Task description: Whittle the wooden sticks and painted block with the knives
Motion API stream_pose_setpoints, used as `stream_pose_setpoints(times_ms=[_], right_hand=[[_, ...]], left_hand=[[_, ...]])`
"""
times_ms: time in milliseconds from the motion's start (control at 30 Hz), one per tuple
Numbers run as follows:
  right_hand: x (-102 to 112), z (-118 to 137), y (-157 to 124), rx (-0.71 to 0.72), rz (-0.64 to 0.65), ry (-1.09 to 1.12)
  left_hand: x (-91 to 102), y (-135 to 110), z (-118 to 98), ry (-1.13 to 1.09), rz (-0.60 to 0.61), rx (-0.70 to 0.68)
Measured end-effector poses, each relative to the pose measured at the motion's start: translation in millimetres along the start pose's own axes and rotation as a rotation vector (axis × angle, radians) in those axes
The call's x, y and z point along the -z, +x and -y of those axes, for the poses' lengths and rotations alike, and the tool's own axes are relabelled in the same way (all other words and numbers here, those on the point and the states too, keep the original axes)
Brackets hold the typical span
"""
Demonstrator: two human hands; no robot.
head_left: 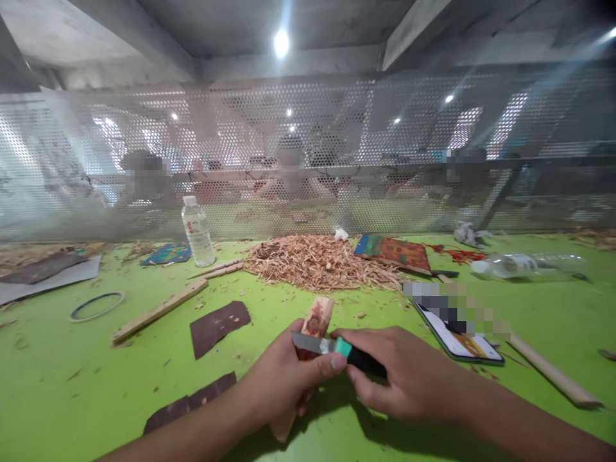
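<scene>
My left hand (283, 372) is wrapped round a short piece of wood (318, 316), whose reddish knot shows near the upper end. Its lower end pokes out below my fingers. In my right hand (409, 372) is a carving knife (363, 360) with a black and teal handle. The knife's flat blade lies across the wood, pointing left. My left thumb presses near the base of the blade. Part of the wood is hidden behind the blade and my left fingers.
Wood shavings (312, 260) are heaped mid-table. Sandpaper (220, 326), a wooden stick (161, 311), and an upright water bottle (197, 232) are on the left. A phone (481, 350), a wooden rod (553, 372) and a lying bottle (524, 265) are on the right. A perforated screen (240, 147) stands behind.
</scene>
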State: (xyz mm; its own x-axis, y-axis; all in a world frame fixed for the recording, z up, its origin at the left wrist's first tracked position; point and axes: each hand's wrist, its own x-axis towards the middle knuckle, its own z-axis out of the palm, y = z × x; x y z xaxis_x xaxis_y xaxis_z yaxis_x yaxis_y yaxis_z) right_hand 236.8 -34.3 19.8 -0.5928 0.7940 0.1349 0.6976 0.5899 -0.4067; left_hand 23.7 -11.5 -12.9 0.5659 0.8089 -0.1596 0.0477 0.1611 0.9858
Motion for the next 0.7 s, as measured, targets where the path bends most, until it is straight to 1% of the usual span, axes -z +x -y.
stream_pose_setpoints(times_ms=[67, 200, 300, 367, 433, 500, 600, 700], right_hand=[[-2, 0, 0, -0.01, -0.012, -0.043], [-7, 0, -1, -0.041, -0.044, -0.091], [-5, -3, 0, -0.123, -0.1, -0.071], [-1, -7, 2, -0.194, -0.144, -0.076], [2, -12, 4, -0.229, -0.176, -0.096], [4, -16, 5, -0.232, -0.182, -0.104], [4, -15, 5, -0.204, -0.156, -0.078], [4, -10, 4, -0.135, -0.079, -0.024]], left_hand=[[-0.9, -1, 0, -0.01, -0.016, 0.003], [-5.3, -2, 1, -0.037, -0.075, 0.076], [-8.4, -2, 1, -0.032, -0.147, 0.09], [-8.9, -1, 0, -0.015, -0.167, 0.099], [-7.8, 0, -2, -0.004, -0.164, 0.104], [-5.6, 0, -3, 0.01, -0.155, 0.094], [-2.3, 0, -3, 0.037, -0.118, 0.082], [0.0, 0, -3, 0.025, -0.085, 0.079]])
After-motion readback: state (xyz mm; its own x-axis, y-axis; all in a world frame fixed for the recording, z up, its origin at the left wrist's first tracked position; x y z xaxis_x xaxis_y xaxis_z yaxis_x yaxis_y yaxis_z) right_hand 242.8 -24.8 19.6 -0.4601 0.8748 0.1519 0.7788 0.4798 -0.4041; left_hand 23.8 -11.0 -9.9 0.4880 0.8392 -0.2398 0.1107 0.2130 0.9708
